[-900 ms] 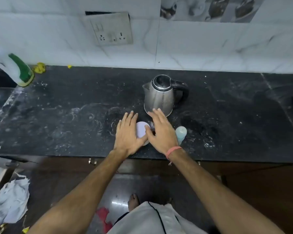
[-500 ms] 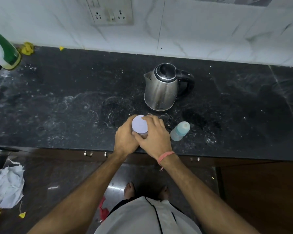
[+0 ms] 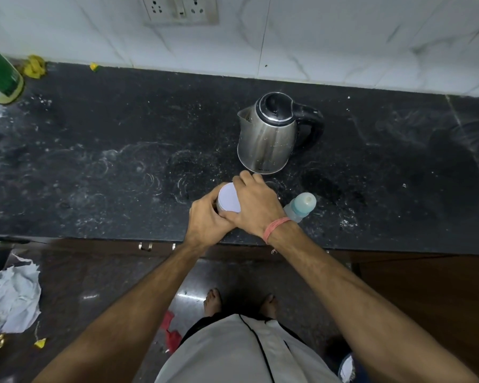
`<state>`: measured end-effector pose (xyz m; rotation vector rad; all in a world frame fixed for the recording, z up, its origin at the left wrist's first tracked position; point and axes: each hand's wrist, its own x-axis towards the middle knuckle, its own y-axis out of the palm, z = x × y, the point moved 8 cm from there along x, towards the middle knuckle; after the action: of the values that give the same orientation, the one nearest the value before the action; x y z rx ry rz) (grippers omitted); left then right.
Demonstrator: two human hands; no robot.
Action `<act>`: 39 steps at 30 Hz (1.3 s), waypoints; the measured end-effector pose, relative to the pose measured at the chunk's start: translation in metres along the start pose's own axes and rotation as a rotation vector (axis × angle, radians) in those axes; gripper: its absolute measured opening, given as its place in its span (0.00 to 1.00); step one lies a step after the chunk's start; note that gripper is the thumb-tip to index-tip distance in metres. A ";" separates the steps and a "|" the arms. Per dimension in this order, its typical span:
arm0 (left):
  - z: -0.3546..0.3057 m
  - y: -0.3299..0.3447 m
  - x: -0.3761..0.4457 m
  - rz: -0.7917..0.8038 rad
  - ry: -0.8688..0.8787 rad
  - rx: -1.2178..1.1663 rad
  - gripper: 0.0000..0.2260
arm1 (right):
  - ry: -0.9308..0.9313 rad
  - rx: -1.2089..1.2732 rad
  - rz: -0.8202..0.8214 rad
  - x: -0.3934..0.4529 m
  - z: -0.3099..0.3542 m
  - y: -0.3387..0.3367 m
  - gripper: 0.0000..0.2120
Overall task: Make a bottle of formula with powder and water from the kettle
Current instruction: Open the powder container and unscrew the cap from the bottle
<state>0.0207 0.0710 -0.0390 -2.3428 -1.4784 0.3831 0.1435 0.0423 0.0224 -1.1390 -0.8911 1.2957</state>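
A round powder tin with a pale lid stands near the front edge of the black counter. My left hand wraps around the tin's body from the left. My right hand grips over the lid from the right. A steel kettle with a black lid and handle stands just behind the tin, handle to the right. A small baby bottle with a teal collar and clear cap stands right of my right wrist.
A green and white bottle sits at the far left of the counter. Yellow scraps lie by the wall below the socket plate. Crumpled white cloth lies on the floor at left.
Both hands went from lying flat beside the tin to closing around it, the right one on the lid. The camera tilted down and closer.
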 end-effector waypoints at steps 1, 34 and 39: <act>0.000 0.000 0.000 0.001 0.007 -0.005 0.34 | -0.010 0.004 0.012 0.000 0.001 -0.001 0.38; 0.013 0.001 0.011 0.112 -0.025 0.053 0.35 | -0.046 -0.534 0.127 0.017 0.026 -0.030 0.37; 0.012 0.001 0.013 0.123 -0.044 0.078 0.30 | -0.360 -0.522 0.229 0.022 0.047 -0.031 0.23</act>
<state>0.0222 0.0843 -0.0514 -2.3844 -1.3170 0.5178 0.1082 0.0729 0.0611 -1.4663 -1.4586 1.5326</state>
